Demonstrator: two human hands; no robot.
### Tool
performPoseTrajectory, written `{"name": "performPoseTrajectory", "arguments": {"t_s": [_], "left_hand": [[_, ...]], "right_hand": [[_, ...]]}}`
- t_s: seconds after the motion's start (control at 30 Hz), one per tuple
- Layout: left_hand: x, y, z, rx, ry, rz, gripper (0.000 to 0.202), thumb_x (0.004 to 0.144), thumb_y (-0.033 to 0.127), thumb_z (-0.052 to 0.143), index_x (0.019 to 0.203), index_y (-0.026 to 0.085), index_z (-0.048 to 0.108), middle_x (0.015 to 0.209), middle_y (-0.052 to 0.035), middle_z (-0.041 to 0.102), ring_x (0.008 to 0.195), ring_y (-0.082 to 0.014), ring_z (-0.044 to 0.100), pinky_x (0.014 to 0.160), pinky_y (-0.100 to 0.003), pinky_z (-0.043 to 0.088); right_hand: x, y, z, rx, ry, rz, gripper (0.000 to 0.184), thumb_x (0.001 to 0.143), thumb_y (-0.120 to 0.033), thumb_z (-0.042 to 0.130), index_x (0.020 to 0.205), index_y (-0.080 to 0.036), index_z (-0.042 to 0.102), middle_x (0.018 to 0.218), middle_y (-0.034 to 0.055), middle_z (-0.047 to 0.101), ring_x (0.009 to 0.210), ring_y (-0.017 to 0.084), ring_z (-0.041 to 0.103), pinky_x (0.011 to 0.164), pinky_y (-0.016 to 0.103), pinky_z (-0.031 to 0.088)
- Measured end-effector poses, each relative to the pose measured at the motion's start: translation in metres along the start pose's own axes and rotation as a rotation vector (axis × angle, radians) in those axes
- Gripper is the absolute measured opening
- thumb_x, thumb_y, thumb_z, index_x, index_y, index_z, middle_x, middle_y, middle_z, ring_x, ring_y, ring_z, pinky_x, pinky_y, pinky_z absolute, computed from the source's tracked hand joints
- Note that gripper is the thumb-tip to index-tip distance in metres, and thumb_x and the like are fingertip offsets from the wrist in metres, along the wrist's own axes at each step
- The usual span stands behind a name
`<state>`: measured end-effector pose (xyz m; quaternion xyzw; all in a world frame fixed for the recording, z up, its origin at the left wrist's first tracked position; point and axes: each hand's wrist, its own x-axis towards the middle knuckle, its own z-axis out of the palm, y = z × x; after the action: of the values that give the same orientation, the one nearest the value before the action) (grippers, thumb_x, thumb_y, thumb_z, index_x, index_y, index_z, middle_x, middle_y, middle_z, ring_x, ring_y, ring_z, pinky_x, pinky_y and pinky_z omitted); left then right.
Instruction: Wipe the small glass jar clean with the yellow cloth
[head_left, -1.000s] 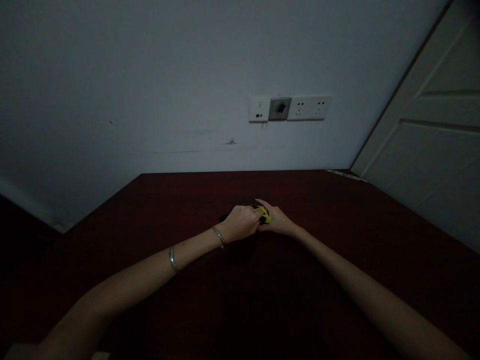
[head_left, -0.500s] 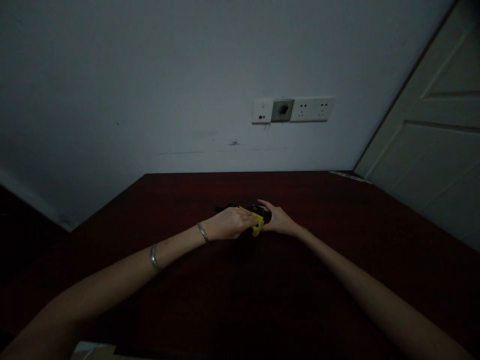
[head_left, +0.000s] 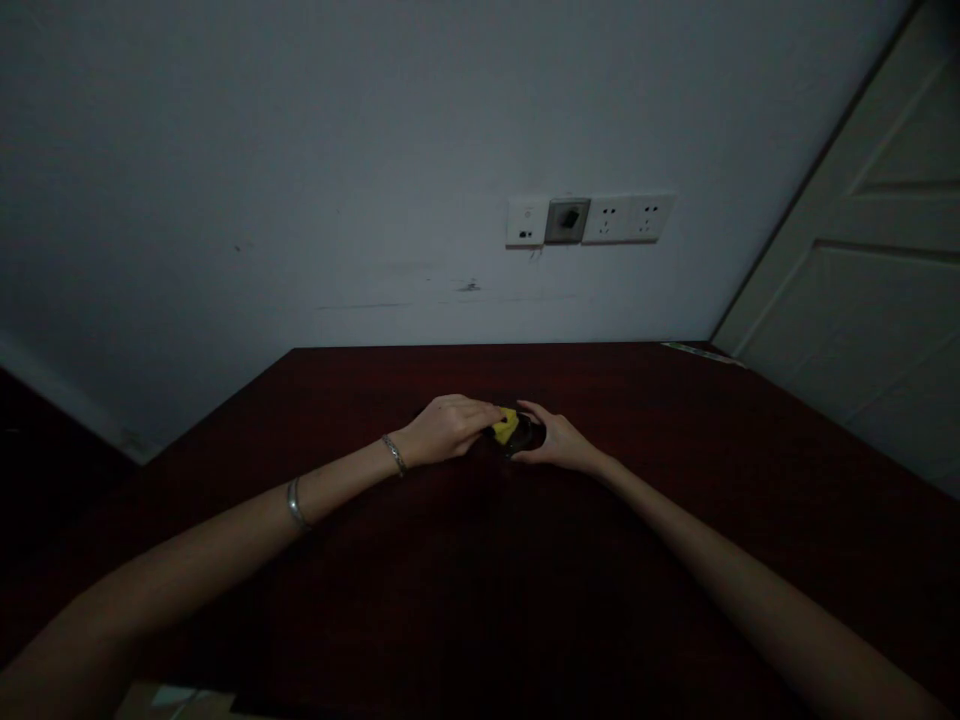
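Note:
My left hand [head_left: 450, 425] presses a small yellow cloth [head_left: 506, 426] with dark marks against a dark, glossy object [head_left: 528, 437]. Its fingers are closed over the cloth. From the other side, my right hand [head_left: 561, 441] grips the rounded right end of that object, thumb in front and fingers behind. The picture is too dim to tell what kind of object it is, and my left hand covers much of it. Two silver bracelets circle my left wrist and forearm.
Both hands are over a dark red wooden table [head_left: 360, 385] set against a pale wall [head_left: 390, 150]. Wall sockets [head_left: 628, 219] sit above its back edge. On the right stands a panelled door [head_left: 892, 270]. A light-coloured thing [head_left: 176, 700] shows at the bottom left.
My left hand has slid a little left and back with the cloth, uncovering more of the dark object's front. My right hand keeps its hold in nearly the same place.

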<state>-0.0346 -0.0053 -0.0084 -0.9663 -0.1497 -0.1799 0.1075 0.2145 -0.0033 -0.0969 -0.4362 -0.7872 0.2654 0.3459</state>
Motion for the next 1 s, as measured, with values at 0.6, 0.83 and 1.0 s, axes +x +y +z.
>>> {"name": "performPoseTrajectory", "arguments": {"t_s": [0.6, 0.83, 1.0], "left_hand": [[0.021, -0.014, 0.040, -0.049, -0.037, -0.140, 0.037, 0.084, 0.011, 0.049, 0.120, 0.014, 0.054, 0.114, -0.0118, 0.066, 0.101, -0.0191, 0.065, 0.087, -0.034, 0.052], [0.017, -0.004, 0.031, 0.048, -0.091, -0.117, 0.031, 0.083, 0.011, 0.049, 0.113, 0.012, 0.057, 0.114, -0.0127, 0.066, 0.098, -0.0222, 0.066, 0.084, -0.036, 0.052], [0.015, 0.009, 0.022, 0.056, -0.120, -0.159, 0.029, 0.082, 0.011, 0.049, 0.110, 0.013, 0.059, 0.110, -0.0124, 0.068, 0.096, -0.0214, 0.066, 0.082, -0.034, 0.052]], "right_hand": [[0.000, -0.004, -0.003, 0.035, -0.030, 0.004, 0.096, 0.058, -0.042, 0.079, 0.138, -0.018, 0.033, 0.127, 0.0126, 0.059, 0.116, 0.025, 0.056, 0.100, 0.041, 0.044], [0.000, -0.001, -0.002, -0.004, -0.009, 0.022, 0.097, 0.056, -0.042, 0.080, 0.139, -0.020, 0.034, 0.126, 0.0140, 0.059, 0.116, 0.029, 0.057, 0.100, 0.046, 0.043], [-0.001, -0.004, -0.001, -0.007, 0.002, 0.019, 0.096, 0.057, -0.041, 0.079, 0.139, -0.020, 0.035, 0.125, 0.0141, 0.060, 0.116, 0.029, 0.057, 0.100, 0.045, 0.043]]}}
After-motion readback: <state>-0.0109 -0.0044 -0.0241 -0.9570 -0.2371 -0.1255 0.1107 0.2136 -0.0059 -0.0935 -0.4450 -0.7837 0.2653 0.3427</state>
